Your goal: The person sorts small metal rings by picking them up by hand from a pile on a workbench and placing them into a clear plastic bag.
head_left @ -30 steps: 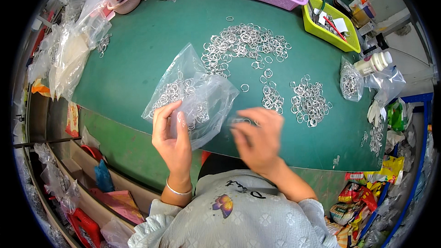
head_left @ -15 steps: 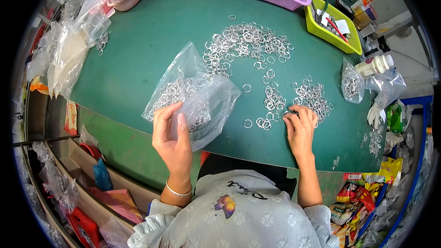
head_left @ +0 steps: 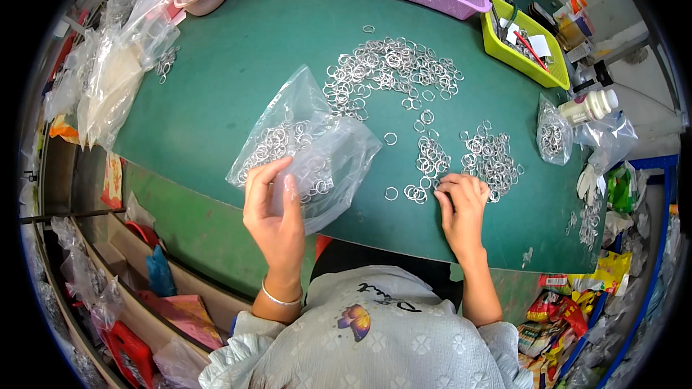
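My left hand is at the near side of a clear plastic bag. Its thumb and fingers are apart, with nothing gripped between them. The bag lies on the table with many silver split rings inside. My right hand rests low on the table with curled fingers, its fingertips at the edge of a small ring cluster. Whatever lies under those fingertips is hidden. Just beyond this hand is another ring pile. A larger ring heap spreads farther back.
A purple basket of rings and a lime-green basket with tools stand at the back right. On the right are a small bag of rings and a white bottle. Empty plastic bags lie at the left edge.
My right hand has shifted slightly left, from the right-hand ring pile toward the small cluster. The left hand stays at the bag; the whole view has moved a little.
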The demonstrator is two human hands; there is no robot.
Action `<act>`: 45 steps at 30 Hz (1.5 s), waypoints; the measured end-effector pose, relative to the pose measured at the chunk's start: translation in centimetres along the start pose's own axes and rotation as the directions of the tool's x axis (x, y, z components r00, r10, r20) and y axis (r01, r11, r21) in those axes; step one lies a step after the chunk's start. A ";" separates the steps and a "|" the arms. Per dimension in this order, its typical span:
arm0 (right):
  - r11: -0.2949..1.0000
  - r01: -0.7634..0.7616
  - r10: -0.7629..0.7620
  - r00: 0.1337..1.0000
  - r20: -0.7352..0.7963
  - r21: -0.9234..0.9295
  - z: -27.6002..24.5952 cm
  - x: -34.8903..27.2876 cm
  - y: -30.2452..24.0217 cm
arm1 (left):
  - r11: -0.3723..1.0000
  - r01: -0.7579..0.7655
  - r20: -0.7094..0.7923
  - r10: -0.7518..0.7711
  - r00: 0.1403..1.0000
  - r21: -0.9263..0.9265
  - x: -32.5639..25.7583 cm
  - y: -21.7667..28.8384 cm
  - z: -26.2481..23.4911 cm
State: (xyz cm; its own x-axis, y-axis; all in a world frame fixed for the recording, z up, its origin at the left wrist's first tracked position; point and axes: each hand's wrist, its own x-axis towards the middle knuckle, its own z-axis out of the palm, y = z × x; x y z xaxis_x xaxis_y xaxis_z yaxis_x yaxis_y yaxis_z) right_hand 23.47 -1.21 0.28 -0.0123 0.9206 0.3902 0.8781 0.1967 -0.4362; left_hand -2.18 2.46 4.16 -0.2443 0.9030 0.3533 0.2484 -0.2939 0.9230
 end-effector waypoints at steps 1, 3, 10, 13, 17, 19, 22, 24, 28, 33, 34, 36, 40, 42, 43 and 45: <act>0.999 -0.015 0.016 1.000 -0.019 0.043 -0.3 0.0 -0.2 | 1.000 0.001 0.001 -0.001 1.000 0.007 0.0 0.0 -0.1; 0.983 -0.024 0.041 0.995 -0.091 0.184 -0.7 0.6 -2.0 | 1.000 0.002 0.005 -0.002 1.000 0.022 -0.1 -0.1 -0.1; 0.911 0.251 -0.274 0.961 0.025 0.326 2.3 3.2 -9.1 | 1.000 0.027 0.001 -0.027 1.000 -0.010 0.1 0.0 0.5; 0.935 0.222 -0.249 0.966 0.065 0.277 1.4 2.9 -7.2 | 1.000 0.008 -0.031 -0.008 0.999 0.000 -0.1 -0.4 0.2; 0.997 0.067 -0.070 0.996 0.055 0.049 -0.7 1.9 -2.3 | 1.000 0.002 -0.013 -0.002 1.000 -0.001 -0.3 -0.4 -0.1; 0.989 0.101 -0.088 0.989 0.116 -0.111 -0.7 1.6 -1.0 | 1.000 -0.003 0.011 0.003 1.000 -0.005 -0.2 -0.3 0.0; 0.990 0.127 -0.122 0.989 0.079 -0.065 0.2 0.8 0.6 | 1.000 0.003 0.014 -0.003 1.000 -0.001 -0.2 -0.3 0.1; 0.994 0.097 -0.094 0.993 0.064 -0.041 -0.2 0.6 0.7 | 1.000 0.009 0.010 -0.009 1.000 0.008 -0.1 -0.2 0.1; 0.993 -0.020 0.023 0.999 -0.022 0.113 -1.7 0.6 0.3 | 1.000 0.007 0.006 -0.008 1.000 0.017 -0.2 -0.2 0.1; 0.885 -0.232 0.239 0.970 0.033 0.403 -1.9 0.7 0.5 | 1.000 0.015 -0.001 -0.015 1.000 -0.007 -0.2 0.1 0.3; 0.825 -0.300 0.305 0.950 0.069 0.479 -2.2 0.6 0.5 | 1.000 0.018 0.000 -0.018 1.000 -0.011 -0.2 0.0 0.2; 0.804 -0.340 0.343 0.935 0.086 0.487 -2.9 0.2 0.8 | 1.000 0.025 0.002 -0.025 1.000 -0.016 -0.3 -0.1 0.2; 0.998 -0.058 0.059 0.991 0.122 -0.013 -3.3 -0.8 0.6 | 1.000 0.024 0.010 -0.024 1.000 -0.005 -0.4 -0.2 0.2; 0.996 -0.019 0.031 0.990 0.138 -0.088 -2.6 -1.3 0.7 | 0.999 0.040 0.010 -0.040 0.999 -0.008 -0.4 -0.1 0.2; 0.996 -0.034 0.045 0.989 0.143 -0.080 -2.4 -1.5 0.8 | 0.999 0.035 0.014 -0.035 0.999 -0.003 -0.4 -0.2 0.2; 0.992 0.020 -0.004 0.993 0.120 -0.128 -2.0 -1.3 0.8 | 1.000 0.023 0.017 -0.023 1.000 0.011 -0.4 -0.4 0.1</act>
State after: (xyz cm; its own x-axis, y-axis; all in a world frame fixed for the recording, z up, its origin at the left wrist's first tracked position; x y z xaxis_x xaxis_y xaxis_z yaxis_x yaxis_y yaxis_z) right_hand 25.13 -2.96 1.03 -0.0731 0.9536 0.2922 0.9318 0.1698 -0.3208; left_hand -2.10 2.24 3.68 -0.2338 0.9150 0.3289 0.2534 -0.2693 0.9291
